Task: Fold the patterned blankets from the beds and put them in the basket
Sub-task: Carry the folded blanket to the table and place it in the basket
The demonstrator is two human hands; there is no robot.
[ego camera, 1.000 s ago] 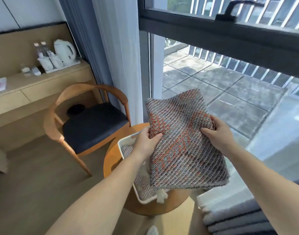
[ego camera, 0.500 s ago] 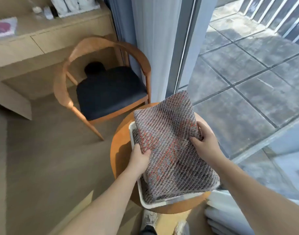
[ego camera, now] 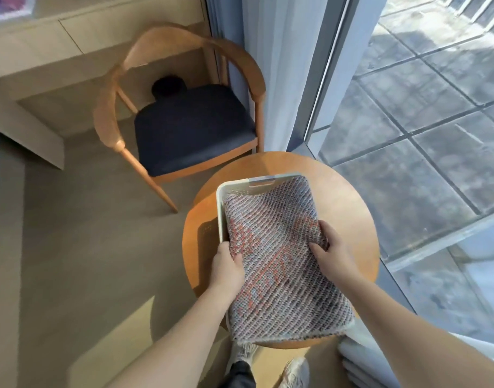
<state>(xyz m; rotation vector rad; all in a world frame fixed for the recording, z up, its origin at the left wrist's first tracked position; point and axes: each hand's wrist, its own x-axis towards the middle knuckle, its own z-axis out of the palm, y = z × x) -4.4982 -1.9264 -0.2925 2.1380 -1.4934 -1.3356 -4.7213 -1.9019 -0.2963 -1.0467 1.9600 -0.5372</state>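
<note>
Folded blanket (ego camera: 279, 264) clasped at both sides by curled left grip (ego camera: 228, 266) and right grip (ego camera: 333, 251) above basket (ego camera: 220, 208); the end behind the grips may be caught on the rim, undoing the fold.

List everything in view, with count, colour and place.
patterned blanket: one, grey and orange, folded, over the basket
basket: one, white, on the table
table: one, round, orange-brown, by the window
chair: one, wood, dark blue seat, beyond the table
desk: one, pale wood, top left
curtain: one, white, by the glass
shoes: two, pale, bottom edge
left hand: one, grips blanket's left edge
right hand: one, grips blanket's right edge
</note>
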